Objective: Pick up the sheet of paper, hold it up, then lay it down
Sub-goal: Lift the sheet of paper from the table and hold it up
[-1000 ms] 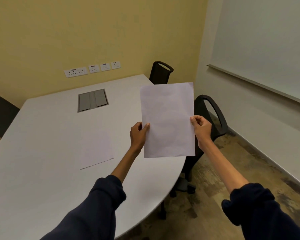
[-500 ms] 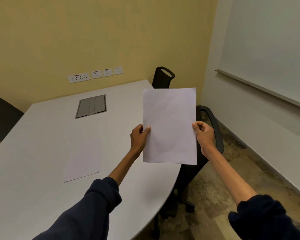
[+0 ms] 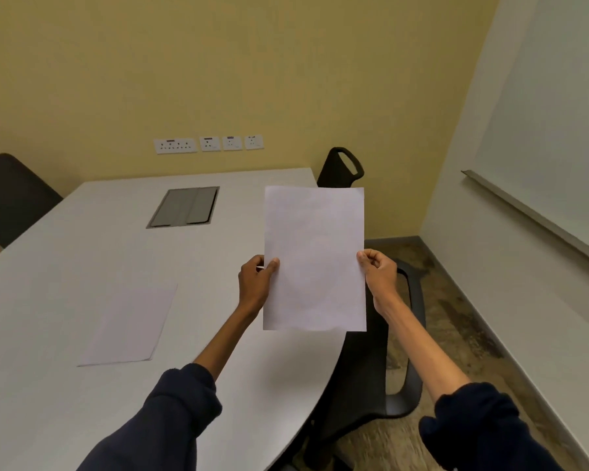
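A blank white sheet of paper (image 3: 315,256) hangs upright in the air above the right end of the white table (image 3: 48,402). My left hand (image 3: 255,283) pinches its left edge at mid-height, thumb on the front. My right hand (image 3: 380,275) pinches the right edge at about the same height. The sheet is flat and square to the camera, with its lower edge a little wavy. Both arms are stretched forward in dark blue sleeves.
A second sheet (image 3: 130,326) lies flat on the table to the left. A grey cable hatch (image 3: 186,207) sits in the tabletop. Black chairs stand at the right (image 3: 402,351), far right corner (image 3: 340,168) and far left (image 3: 11,195). A whiteboard (image 3: 541,130) covers the right wall.
The held sheet has straightened from a slight tilt to square and upright. The view has lifted and turned, so the table and the flat sheet show further left and lower.
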